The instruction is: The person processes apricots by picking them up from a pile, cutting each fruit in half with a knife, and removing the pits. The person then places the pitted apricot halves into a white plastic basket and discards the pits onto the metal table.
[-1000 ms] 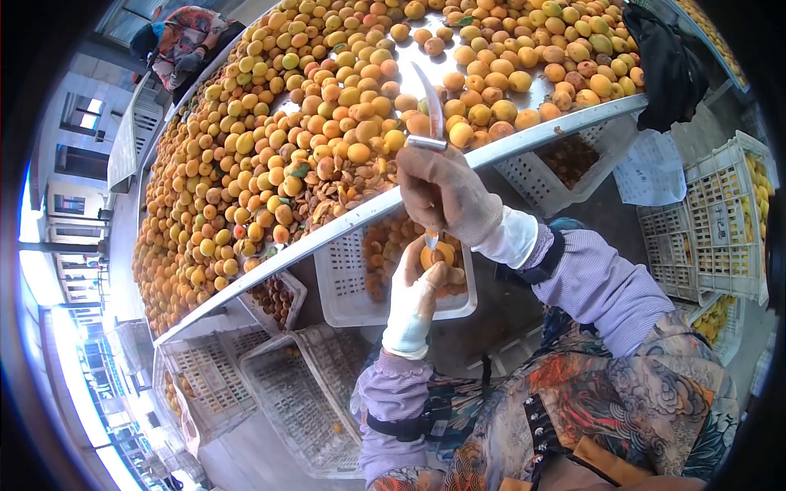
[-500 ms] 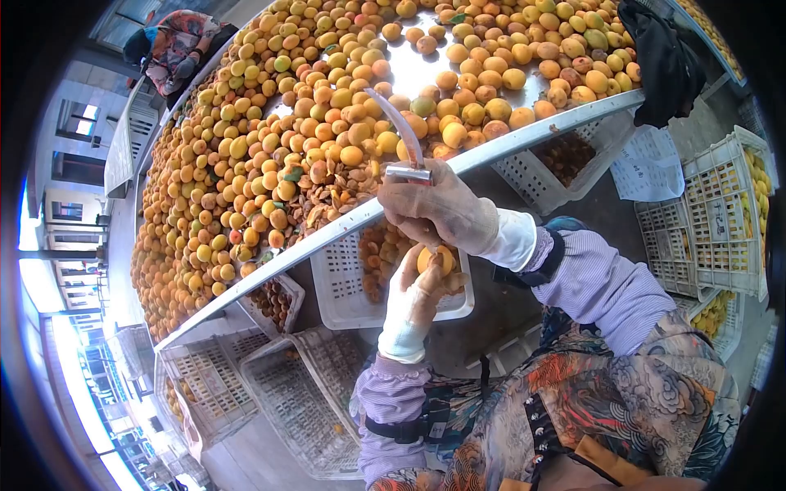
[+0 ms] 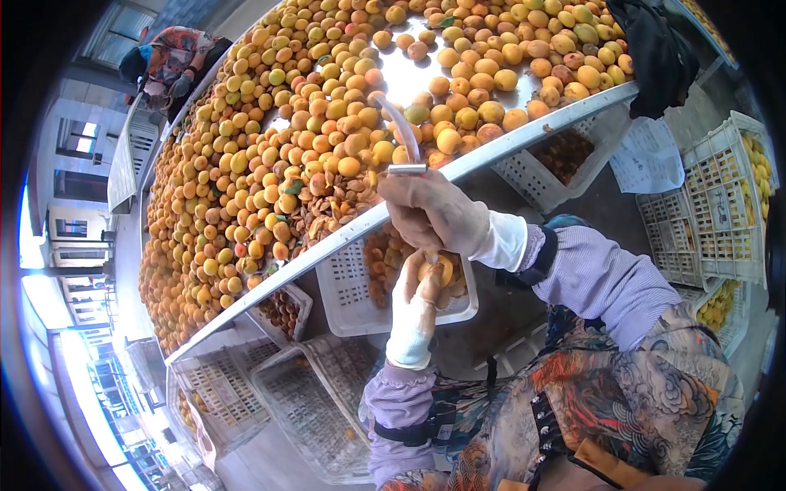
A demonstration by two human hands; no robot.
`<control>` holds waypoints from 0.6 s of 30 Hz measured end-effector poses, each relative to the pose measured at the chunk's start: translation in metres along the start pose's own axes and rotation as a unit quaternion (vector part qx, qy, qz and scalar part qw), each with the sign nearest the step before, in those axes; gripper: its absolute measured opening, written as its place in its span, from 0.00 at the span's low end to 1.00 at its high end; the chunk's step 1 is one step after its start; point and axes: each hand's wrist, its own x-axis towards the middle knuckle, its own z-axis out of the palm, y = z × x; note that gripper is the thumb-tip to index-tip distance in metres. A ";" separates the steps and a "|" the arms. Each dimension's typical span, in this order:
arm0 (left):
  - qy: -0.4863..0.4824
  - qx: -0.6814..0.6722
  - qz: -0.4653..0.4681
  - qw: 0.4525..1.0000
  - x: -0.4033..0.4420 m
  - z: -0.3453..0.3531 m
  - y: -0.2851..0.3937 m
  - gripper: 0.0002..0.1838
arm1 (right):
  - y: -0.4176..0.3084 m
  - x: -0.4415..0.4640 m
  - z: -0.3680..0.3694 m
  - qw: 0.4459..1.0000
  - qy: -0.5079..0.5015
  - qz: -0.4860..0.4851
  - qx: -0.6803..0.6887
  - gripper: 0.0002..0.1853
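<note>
My right hand (image 3: 438,211), in a stained glove, is closed round a knife (image 3: 401,131) whose curved blade points up and away over the table edge. Below it, my left hand (image 3: 414,307), also gloved, pinches an orange apricot (image 3: 440,270) between thumb and fingers. The lower end of the tool in my right hand is close to the fruit; whether it touches cannot be made out. Both hands are over a white crate (image 3: 348,282) that holds fruit pieces.
Apricots (image 3: 246,168) are heaped on a metal-edged table (image 3: 327,245). Further crates (image 3: 311,405) stand below left, with stacked crates (image 3: 712,204) at right. A black cloth (image 3: 655,57) hangs over the table corner. Another person (image 3: 176,61) bends at the upper left.
The knife and my right hand have come down and left from their earlier higher position, the blade now tilting more left. My left hand still holds the apricot.
</note>
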 end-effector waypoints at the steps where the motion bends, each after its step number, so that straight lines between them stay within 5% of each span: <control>1: -0.005 0.020 0.006 1.000 0.001 0.000 -0.001 0.24 | 0.002 0.003 0.000 0.998 0.025 0.017 0.048 0.15; 7: 0.039 0.010 -0.031 0.999 -0.001 0.010 0.010 0.22 | 0.006 0.007 -0.006 0.989 0.055 0.062 0.123 0.16; 10: 0.094 -0.088 -0.021 0.991 0.001 0.013 0.004 0.21 | 0.006 0.003 0.001 0.998 0.062 0.003 0.008 0.16; 14: 0.155 0.071 0.118 0.978 0.012 -0.004 -0.030 0.13 | 0.014 0.005 0.011 0.986 0.131 -0.038 0.094 0.14; 15: 0.182 0.267 0.186 0.928 0.012 0.008 -0.019 0.21 | 0.011 0.004 0.017 0.985 0.140 -0.039 0.097 0.13; 16: 0.183 0.267 0.184 0.928 0.015 0.009 -0.018 0.21 | 0.010 0.004 0.020 0.983 0.148 -0.040 0.100 0.12; 18: 0.179 -0.105 0.102 0.973 0.020 0.013 -0.015 0.20 | 0.025 0.006 0.013 0.984 0.109 -0.063 0.123 0.09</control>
